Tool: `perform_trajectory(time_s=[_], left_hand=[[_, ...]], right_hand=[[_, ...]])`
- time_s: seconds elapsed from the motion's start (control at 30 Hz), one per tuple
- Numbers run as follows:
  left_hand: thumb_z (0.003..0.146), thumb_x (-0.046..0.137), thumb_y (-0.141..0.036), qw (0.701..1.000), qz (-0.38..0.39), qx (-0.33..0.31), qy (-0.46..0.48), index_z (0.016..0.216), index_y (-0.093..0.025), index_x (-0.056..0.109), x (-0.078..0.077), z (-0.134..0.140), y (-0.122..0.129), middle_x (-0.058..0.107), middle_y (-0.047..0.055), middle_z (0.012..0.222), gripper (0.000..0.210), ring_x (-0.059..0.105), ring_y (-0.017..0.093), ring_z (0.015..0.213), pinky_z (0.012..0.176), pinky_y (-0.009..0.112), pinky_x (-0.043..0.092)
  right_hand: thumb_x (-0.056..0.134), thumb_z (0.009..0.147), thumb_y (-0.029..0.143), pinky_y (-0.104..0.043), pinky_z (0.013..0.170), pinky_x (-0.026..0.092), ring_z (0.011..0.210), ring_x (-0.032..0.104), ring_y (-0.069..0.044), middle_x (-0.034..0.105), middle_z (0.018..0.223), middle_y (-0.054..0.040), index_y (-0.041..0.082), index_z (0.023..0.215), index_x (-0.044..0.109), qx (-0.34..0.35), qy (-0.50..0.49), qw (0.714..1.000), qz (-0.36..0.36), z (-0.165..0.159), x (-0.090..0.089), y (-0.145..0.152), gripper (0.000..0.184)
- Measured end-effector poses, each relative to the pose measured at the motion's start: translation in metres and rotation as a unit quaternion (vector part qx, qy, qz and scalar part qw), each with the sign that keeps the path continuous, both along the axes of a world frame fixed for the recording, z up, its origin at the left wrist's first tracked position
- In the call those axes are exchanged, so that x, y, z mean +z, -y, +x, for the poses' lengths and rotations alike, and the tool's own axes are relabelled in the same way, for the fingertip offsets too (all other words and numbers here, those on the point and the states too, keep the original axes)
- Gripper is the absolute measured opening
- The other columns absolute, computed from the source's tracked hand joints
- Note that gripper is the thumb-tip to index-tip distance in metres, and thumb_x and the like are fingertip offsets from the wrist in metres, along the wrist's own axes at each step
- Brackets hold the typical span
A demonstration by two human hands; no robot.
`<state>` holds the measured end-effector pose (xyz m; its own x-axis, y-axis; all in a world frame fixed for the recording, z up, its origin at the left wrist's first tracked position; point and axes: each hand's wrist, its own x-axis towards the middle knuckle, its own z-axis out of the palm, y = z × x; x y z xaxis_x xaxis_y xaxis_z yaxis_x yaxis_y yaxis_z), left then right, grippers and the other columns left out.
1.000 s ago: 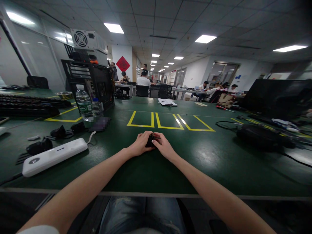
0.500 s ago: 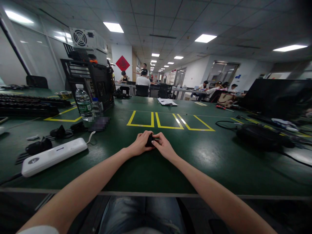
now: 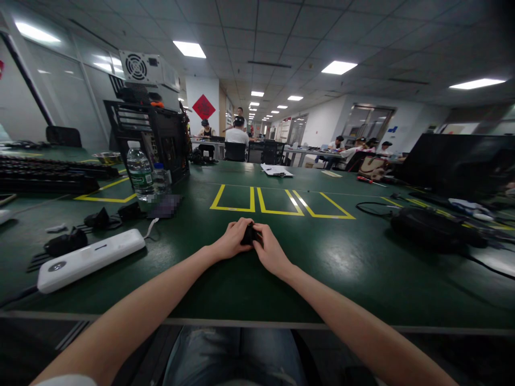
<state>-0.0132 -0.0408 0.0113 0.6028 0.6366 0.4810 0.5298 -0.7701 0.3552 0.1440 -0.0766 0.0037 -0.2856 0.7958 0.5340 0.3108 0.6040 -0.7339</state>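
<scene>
Between my two hands, just above or on the green table, is a small black object; its kind cannot be made out. My left hand is closed around its left side, thumb toward me and fingers over the far side. From the right, my right hand grips it with thumb and bent fingers. Much of the object is hidden by the fingers. Beyond the hands, three yellow tape outlines are stuck on the tabletop.
On the left lie a white power strip, small black parts, a water bottle and an open computer case. To the right are a black pouch-like item with cables and a monitor. A clipboard lies farther back.
My right hand's fingers have shifted on the black object, now bent closer around its right side. The left hand keeps its hold. The view has tilted slightly.
</scene>
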Motion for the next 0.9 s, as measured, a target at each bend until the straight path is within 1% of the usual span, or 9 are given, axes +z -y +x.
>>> perform_trajectory(time_s=[0.07, 0.13, 0.37, 0.43, 0.53, 0.63, 0.73, 0.9], left_hand=[[0.066, 0.059, -0.020, 1.000, 0.001, 0.001, 0.003, 0.113, -0.022, 0.030, -0.002, 0.001, -0.001, 0.043, 0.006, 0.109, 0.056, 0.043, 0.023, 0.105, 0.091, 0.043, 0.029], [0.065, 0.060, -0.020, 1.000, 0.003, 0.006, 0.004, 0.113, -0.022, 0.030, -0.004, 0.001, -0.003, 0.043, 0.006, 0.109, 0.057, 0.043, 0.023, 0.105, 0.091, 0.043, 0.029], [0.067, 0.061, -0.028, 1.000, 0.010, 0.002, 0.003, 0.113, -0.021, 0.030, -0.005, 0.002, -0.004, 0.043, 0.006, 0.108, 0.055, 0.044, 0.022, 0.103, 0.091, 0.043, 0.030], [0.067, 0.061, -0.028, 1.000, 0.007, 0.001, 0.000, 0.113, -0.022, 0.030, -0.005, 0.002, -0.003, 0.044, 0.006, 0.108, 0.055, 0.044, 0.022, 0.103, 0.091, 0.043, 0.029], [0.068, 0.061, -0.030, 1.000, 0.003, 0.003, -0.001, 0.113, -0.022, 0.030, -0.005, 0.002, -0.004, 0.044, 0.006, 0.107, 0.055, 0.044, 0.023, 0.103, 0.091, 0.043, 0.029], [0.067, 0.061, -0.030, 1.000, 0.004, 0.003, -0.002, 0.113, -0.022, 0.029, -0.005, 0.002, -0.005, 0.044, 0.007, 0.108, 0.056, 0.045, 0.022, 0.102, 0.091, 0.043, 0.030], [0.068, 0.060, -0.030, 1.000, 0.001, 0.002, -0.003, 0.114, -0.022, 0.029, -0.005, 0.001, -0.005, 0.043, 0.007, 0.109, 0.056, 0.045, 0.022, 0.102, 0.091, 0.043, 0.030], [0.069, 0.059, -0.031, 1.000, 0.001, 0.002, 0.000, 0.113, -0.021, 0.030, -0.004, 0.002, -0.004, 0.044, 0.007, 0.108, 0.054, 0.045, 0.023, 0.102, 0.089, 0.042, 0.031]], right_hand=[[0.044, 0.073, 0.009, -0.039, 0.097, 0.032, 0.107, 0.042, -0.019, 0.043, 0.111, -0.0071, 0.020, 0.106, 0.043, -0.005, 0.007, 1.000, 0.019, 0.000, 0.000, 0.001, 0.034], [0.046, 0.072, 0.010, -0.039, 0.097, 0.032, 0.107, 0.043, -0.019, 0.043, 0.110, -0.0070, 0.020, 0.105, 0.043, -0.007, 0.001, 1.000, 0.017, -0.001, -0.001, -0.001, 0.034], [0.044, 0.078, 0.023, -0.035, 0.089, 0.041, 0.096, 0.049, -0.015, 0.050, 0.097, -0.0037, 0.019, 0.091, 0.046, -0.009, -0.070, 0.996, -0.057, -0.001, 0.002, -0.010, 0.014], [0.046, 0.077, 0.025, -0.035, 0.089, 0.041, 0.096, 0.050, -0.015, 0.050, 0.096, -0.0035, 0.019, 0.091, 0.046, -0.013, -0.079, 0.994, -0.070, 0.000, 0.003, -0.012, 0.016], [0.051, 0.074, 0.027, -0.035, 0.090, 0.040, 0.100, 0.049, -0.016, 0.050, 0.101, -0.0049, 0.019, 0.097, 0.045, -0.012, -0.090, 0.990, -0.107, 0.002, 0.001, -0.017, 0.025], [0.049, 0.075, 0.030, -0.036, 0.091, 0.038, 0.101, 0.049, -0.016, 0.051, 0.102, -0.0059, 0.017, 0.098, 0.046, 0.000, -0.075, 0.986, -0.146, 0.004, -0.003, -0.023, 0.027], [0.047, 0.077, 0.031, -0.036, 0.090, 0.039, 0.098, 0.051, -0.015, 0.053, 0.099, -0.0037, 0.019, 0.097, 0.046, 0.032, -0.067, 0.987, -0.145, 0.006, -0.005, -0.023, 0.024], [0.052, 0.073, 0.025, -0.034, 0.086, 0.042, 0.098, 0.051, -0.015, 0.051, 0.103, -0.0015, 0.022, 0.097, 0.045, 0.072, -0.075, 0.984, -0.141, 0.009, 0.001, -0.017, 0.025]])
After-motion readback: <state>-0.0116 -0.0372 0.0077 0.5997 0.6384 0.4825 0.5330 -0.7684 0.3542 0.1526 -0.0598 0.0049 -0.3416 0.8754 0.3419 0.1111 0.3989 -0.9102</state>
